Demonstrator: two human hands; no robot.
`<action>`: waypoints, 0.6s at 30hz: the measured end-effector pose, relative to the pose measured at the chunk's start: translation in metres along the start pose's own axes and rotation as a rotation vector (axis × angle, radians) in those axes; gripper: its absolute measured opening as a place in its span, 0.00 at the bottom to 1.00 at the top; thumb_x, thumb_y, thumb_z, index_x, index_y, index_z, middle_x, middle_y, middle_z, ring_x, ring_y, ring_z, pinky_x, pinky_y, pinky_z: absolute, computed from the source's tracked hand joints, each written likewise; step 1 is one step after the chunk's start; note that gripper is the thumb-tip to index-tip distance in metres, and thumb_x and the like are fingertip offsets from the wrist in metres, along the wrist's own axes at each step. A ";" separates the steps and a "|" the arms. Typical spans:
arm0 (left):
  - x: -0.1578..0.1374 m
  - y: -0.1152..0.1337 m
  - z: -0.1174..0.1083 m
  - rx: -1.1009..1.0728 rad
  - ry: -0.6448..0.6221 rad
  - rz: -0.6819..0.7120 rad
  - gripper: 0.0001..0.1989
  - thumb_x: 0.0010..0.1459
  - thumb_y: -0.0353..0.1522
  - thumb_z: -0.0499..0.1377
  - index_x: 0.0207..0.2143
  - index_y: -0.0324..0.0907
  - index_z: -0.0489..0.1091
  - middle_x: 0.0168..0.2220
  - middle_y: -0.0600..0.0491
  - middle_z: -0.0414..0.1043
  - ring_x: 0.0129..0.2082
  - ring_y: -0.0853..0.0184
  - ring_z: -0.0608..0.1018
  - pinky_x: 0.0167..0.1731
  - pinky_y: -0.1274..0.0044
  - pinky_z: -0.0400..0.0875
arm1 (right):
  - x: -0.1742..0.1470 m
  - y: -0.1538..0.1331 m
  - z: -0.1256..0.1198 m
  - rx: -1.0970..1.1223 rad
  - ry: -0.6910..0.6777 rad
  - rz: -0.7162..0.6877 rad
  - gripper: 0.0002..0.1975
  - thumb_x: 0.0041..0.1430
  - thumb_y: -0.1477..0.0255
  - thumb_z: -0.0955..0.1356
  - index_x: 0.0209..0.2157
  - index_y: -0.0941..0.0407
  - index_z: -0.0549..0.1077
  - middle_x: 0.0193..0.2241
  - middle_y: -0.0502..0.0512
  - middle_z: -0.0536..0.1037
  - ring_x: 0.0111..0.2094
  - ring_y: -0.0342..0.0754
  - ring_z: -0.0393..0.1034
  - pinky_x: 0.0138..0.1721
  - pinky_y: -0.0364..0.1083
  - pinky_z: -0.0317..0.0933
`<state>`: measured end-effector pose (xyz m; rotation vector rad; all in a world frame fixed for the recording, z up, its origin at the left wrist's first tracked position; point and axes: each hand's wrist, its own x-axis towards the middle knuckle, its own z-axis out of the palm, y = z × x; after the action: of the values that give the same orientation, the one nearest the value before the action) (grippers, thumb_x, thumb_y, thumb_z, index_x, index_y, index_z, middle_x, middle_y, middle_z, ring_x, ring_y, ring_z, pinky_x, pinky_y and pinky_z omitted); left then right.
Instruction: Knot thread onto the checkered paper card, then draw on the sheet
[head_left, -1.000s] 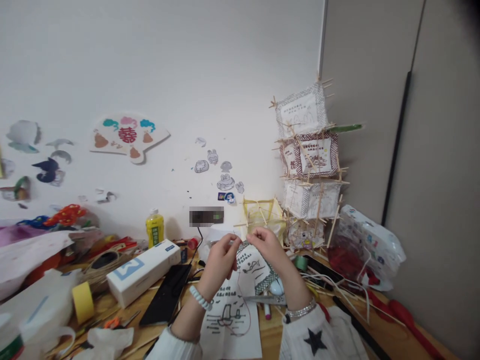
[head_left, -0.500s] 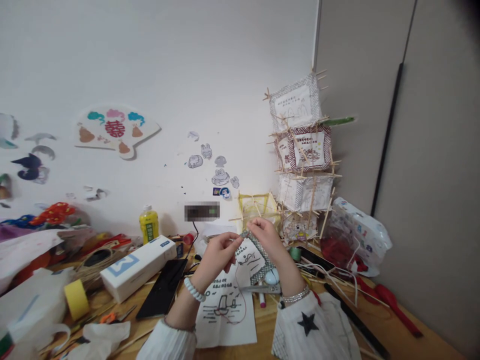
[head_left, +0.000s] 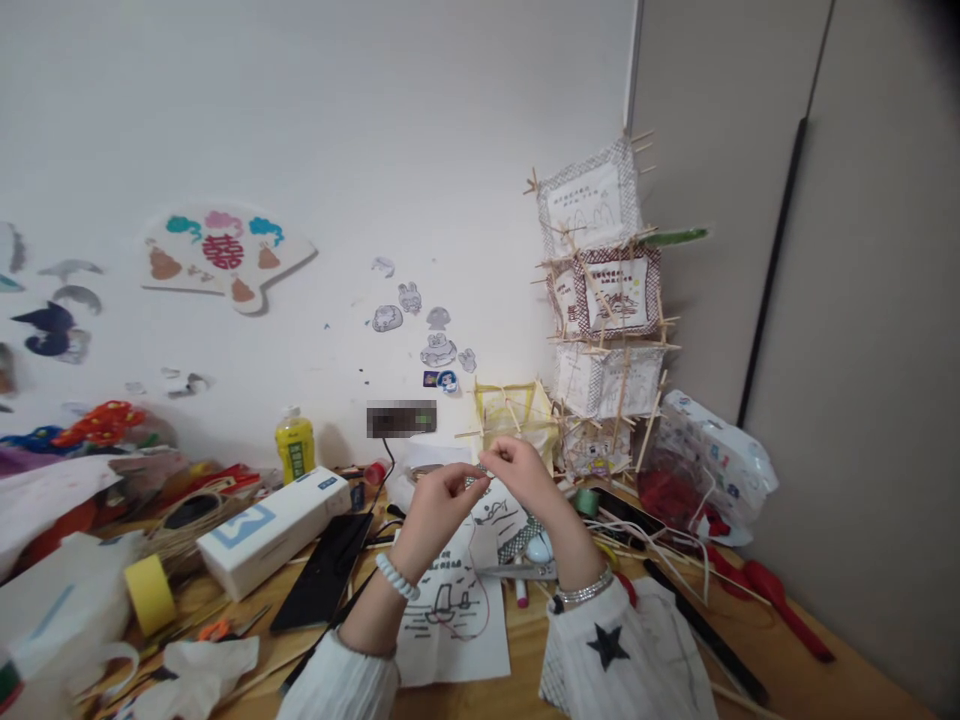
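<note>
My left hand (head_left: 448,500) is closed in a pinch, and a thin red thread (head_left: 487,600) trails down from near its fingers in a loose loop. Close beside it my right hand (head_left: 519,478) also pinches; whatever lies between those fingertips is too small to make out. Behind and below the fingers is a white panel with a dark checked border and a line drawing (head_left: 499,512), partly covered by both hands. A white paper with a boat drawing (head_left: 450,640) lies flat beneath, with the thread across it. Scissors (head_left: 517,571) lie at its right edge.
To the right rises a stacked tower of stick-framed paper lanterns (head_left: 607,290), beside a yellow frame (head_left: 514,410). On the left are a white box (head_left: 274,530), a black tablet-like slab (head_left: 322,575), yellow tape (head_left: 148,594) and a bottle (head_left: 295,445). White cables (head_left: 667,548) lie at right.
My right hand has shifted slightly left, closer to the left fingertips. More of the bordered panel's upper part is now covered by the hands. The view has turned slightly.
</note>
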<state>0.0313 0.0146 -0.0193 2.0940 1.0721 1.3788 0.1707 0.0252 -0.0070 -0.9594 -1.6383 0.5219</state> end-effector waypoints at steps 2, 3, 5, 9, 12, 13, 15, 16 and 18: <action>0.000 0.001 -0.002 -0.014 -0.022 -0.017 0.12 0.48 0.38 0.57 0.27 0.39 0.74 0.13 0.60 0.53 0.16 0.73 0.56 0.17 0.81 0.49 | 0.000 0.002 -0.001 -0.006 0.026 -0.006 0.11 0.47 0.70 0.63 0.16 0.56 0.56 0.16 0.44 0.55 0.21 0.40 0.50 0.23 0.41 0.46; 0.000 0.001 -0.002 -0.021 -0.029 -0.023 0.12 0.48 0.38 0.57 0.26 0.39 0.74 0.13 0.59 0.54 0.16 0.73 0.56 0.17 0.81 0.49 | 0.001 0.003 -0.002 0.002 0.037 -0.004 0.11 0.47 0.70 0.62 0.17 0.56 0.56 0.16 0.44 0.54 0.21 0.40 0.50 0.23 0.41 0.46; 0.000 0.001 -0.003 -0.026 -0.038 -0.028 0.12 0.48 0.38 0.57 0.25 0.39 0.74 0.14 0.58 0.57 0.16 0.73 0.57 0.17 0.81 0.50 | 0.001 0.005 -0.002 0.029 0.052 0.016 0.11 0.47 0.69 0.62 0.17 0.56 0.55 0.16 0.43 0.53 0.21 0.40 0.49 0.23 0.41 0.46; 0.001 -0.002 -0.001 -0.109 0.010 0.000 0.12 0.49 0.38 0.57 0.24 0.39 0.71 0.18 0.56 0.64 0.19 0.72 0.62 0.19 0.81 0.56 | 0.000 0.011 0.000 0.057 0.059 0.073 0.13 0.46 0.68 0.63 0.17 0.55 0.53 0.16 0.42 0.51 0.20 0.39 0.47 0.22 0.40 0.44; 0.002 -0.003 0.001 -0.277 0.029 -0.019 0.11 0.49 0.39 0.57 0.24 0.38 0.69 0.20 0.55 0.66 0.20 0.72 0.66 0.21 0.80 0.59 | 0.001 0.014 0.004 0.047 0.015 0.112 0.13 0.46 0.67 0.63 0.17 0.56 0.56 0.15 0.43 0.54 0.20 0.39 0.49 0.23 0.41 0.45; 0.002 -0.003 0.001 -0.354 -0.001 -0.063 0.12 0.49 0.39 0.57 0.25 0.38 0.68 0.19 0.55 0.66 0.19 0.72 0.66 0.21 0.81 0.59 | 0.001 0.014 0.005 0.035 0.006 0.118 0.13 0.46 0.66 0.63 0.17 0.56 0.57 0.15 0.43 0.55 0.20 0.40 0.50 0.23 0.41 0.46; 0.001 -0.003 0.000 -0.549 -0.084 -0.173 0.12 0.49 0.39 0.58 0.26 0.38 0.67 0.17 0.55 0.66 0.17 0.73 0.66 0.19 0.81 0.58 | 0.001 0.014 0.008 -0.004 0.010 0.115 0.13 0.46 0.65 0.64 0.16 0.56 0.58 0.16 0.43 0.56 0.21 0.40 0.51 0.24 0.41 0.47; 0.001 -0.002 -0.001 -0.661 -0.118 -0.223 0.12 0.48 0.39 0.58 0.26 0.38 0.66 0.18 0.55 0.66 0.17 0.73 0.66 0.18 0.81 0.58 | 0.001 0.014 0.009 -0.023 0.016 0.109 0.13 0.46 0.65 0.64 0.16 0.56 0.58 0.16 0.44 0.56 0.21 0.40 0.52 0.24 0.41 0.47; 0.000 -0.001 -0.003 -0.867 -0.146 -0.287 0.11 0.46 0.37 0.60 0.24 0.38 0.63 0.23 0.54 0.69 0.18 0.74 0.68 0.19 0.81 0.59 | 0.002 0.014 0.011 -0.056 0.024 0.093 0.14 0.47 0.65 0.63 0.16 0.56 0.57 0.16 0.44 0.56 0.22 0.40 0.52 0.25 0.41 0.47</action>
<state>0.0286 0.0156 -0.0189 1.3201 0.5269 1.2135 0.1649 0.0358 -0.0195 -1.0840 -1.5998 0.5279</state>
